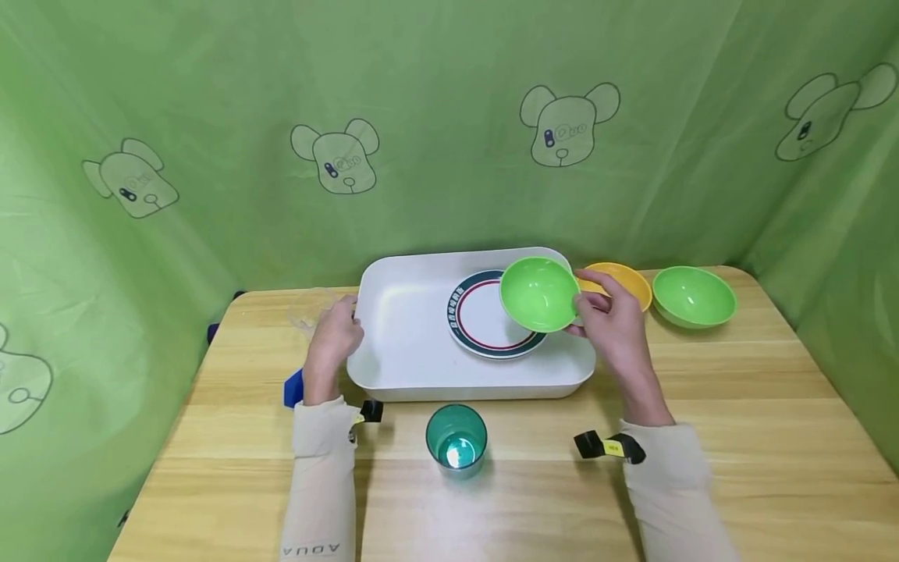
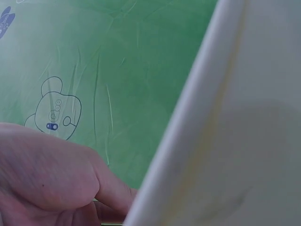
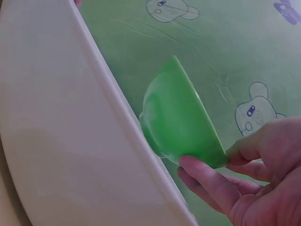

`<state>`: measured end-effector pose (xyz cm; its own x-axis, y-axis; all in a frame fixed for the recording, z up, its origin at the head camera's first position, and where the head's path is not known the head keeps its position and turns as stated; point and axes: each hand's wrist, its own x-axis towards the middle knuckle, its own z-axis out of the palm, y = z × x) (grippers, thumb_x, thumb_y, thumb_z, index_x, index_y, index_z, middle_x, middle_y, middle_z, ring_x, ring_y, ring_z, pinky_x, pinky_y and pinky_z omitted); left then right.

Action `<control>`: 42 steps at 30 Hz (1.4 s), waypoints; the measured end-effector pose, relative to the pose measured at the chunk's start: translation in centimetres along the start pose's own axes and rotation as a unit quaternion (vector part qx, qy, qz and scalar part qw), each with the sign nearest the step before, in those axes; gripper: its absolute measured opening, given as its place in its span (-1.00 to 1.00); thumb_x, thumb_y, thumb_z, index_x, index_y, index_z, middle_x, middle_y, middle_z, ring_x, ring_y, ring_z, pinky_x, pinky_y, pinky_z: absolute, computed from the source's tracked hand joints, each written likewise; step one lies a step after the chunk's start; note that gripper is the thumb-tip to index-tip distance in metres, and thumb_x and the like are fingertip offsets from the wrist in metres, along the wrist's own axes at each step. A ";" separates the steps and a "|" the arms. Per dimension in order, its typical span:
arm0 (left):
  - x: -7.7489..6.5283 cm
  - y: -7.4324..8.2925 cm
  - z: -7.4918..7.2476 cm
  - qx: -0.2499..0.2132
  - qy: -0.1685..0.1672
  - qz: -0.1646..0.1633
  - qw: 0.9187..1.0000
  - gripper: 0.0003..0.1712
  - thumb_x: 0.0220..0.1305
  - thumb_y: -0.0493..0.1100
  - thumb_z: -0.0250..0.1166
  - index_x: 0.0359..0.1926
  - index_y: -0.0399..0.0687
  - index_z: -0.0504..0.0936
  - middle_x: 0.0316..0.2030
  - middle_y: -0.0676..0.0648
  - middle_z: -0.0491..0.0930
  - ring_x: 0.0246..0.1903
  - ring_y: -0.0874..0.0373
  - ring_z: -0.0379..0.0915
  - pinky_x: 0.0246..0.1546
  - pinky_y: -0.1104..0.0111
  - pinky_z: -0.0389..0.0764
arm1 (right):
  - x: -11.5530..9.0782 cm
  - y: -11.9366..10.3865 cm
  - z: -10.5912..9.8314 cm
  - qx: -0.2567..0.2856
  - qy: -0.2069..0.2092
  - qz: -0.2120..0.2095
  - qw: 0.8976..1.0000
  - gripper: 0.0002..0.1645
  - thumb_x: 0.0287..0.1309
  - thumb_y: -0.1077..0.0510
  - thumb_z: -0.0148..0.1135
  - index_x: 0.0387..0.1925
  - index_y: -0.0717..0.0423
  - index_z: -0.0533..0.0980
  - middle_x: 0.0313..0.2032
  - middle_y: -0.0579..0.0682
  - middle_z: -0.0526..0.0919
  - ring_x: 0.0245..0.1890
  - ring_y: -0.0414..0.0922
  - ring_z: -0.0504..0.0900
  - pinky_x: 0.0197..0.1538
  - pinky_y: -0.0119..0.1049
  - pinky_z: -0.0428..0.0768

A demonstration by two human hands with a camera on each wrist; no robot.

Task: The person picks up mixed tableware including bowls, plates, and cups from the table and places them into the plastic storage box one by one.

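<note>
My right hand (image 1: pixel 611 316) pinches the rim of a light green bowl (image 1: pixel 539 293) between thumb and fingers. The bowl is tilted and overlaps the right part of a white plastic tray (image 1: pixel 400 367) in the head view. From the right wrist, the green bowl (image 3: pixel 176 117) shows side-on, its foot close to the tray's rim. Inside the tray lies a round plate (image 1: pixel 492 312) with a dark green border and red ring, partly hidden by the bowl. At the tray's left end, my left hand (image 1: pixel 335 336) grips the rim with curled fingers.
A teal cup (image 1: pixel 456 441) stands in front of the tray. To the right are a yellow bowl (image 1: pixel 628 282), partly behind my right hand, and a second green bowl (image 1: pixel 694 297). Beside my left wrist sits a blue object (image 1: pixel 293 389); a clear item (image 1: pixel 307 306) lies behind it.
</note>
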<state>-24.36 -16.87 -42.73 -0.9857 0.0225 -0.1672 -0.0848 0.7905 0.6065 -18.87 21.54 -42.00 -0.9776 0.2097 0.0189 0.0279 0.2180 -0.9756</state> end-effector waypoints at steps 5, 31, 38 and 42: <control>0.0 0.0 0.0 0.004 -0.001 0.008 1.000 -0.41 0.46 -0.44 -0.08 0.47 -0.33 0.29 0.24 -0.45 0.49 0.20 -0.35 0.47 0.13 -0.08 0.62 | 0.0 0.1 0.6 -0.009 0.003 -0.001 1.000 -0.48 0.47 0.28 0.09 0.41 0.12 0.44 0.08 0.34 0.65 -0.13 -0.13 0.73 -0.23 -0.31 0.75; -0.6 0.7 -0.9 0.015 -0.006 0.029 0.999 -0.50 0.56 -0.27 -0.03 0.41 -0.42 0.36 0.24 -0.46 0.49 0.24 -0.34 0.45 0.16 -0.05 0.61 | -0.3 -0.3 3.6 -0.017 -0.003 0.002 1.000 -0.54 0.43 0.25 0.17 0.31 0.14 0.55 -0.01 0.32 0.67 -0.13 -0.02 0.71 -0.23 -0.29 0.76; -0.6 0.9 -0.9 0.006 -0.011 0.011 1.000 -0.45 0.59 -0.22 0.00 0.46 -0.43 0.29 0.29 -0.45 0.45 0.26 -0.32 0.43 0.18 -0.04 0.60 | -0.3 -0.1 4.3 -0.010 -0.008 0.009 1.000 -0.55 0.43 0.24 0.19 0.30 0.15 0.56 -0.02 0.32 0.67 -0.14 -0.02 0.71 -0.21 -0.18 0.77; -0.8 0.9 -1.0 0.003 -0.013 0.010 1.000 -0.44 0.60 -0.20 -0.01 0.46 -0.42 0.29 0.31 -0.43 0.44 0.26 -0.31 0.42 0.19 -0.04 0.59 | -0.3 0.0 4.7 0.000 -0.011 0.015 1.000 -0.55 0.42 0.25 0.19 0.29 0.16 0.56 -0.03 0.33 0.66 -0.18 -0.09 0.71 -0.23 -0.20 0.77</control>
<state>-23.77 -16.76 -41.24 -0.9831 0.0539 -0.1748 -0.0642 0.7932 0.6056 -19.53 16.94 -43.04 -0.9806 0.1954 -0.0151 0.0572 0.2117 -0.9757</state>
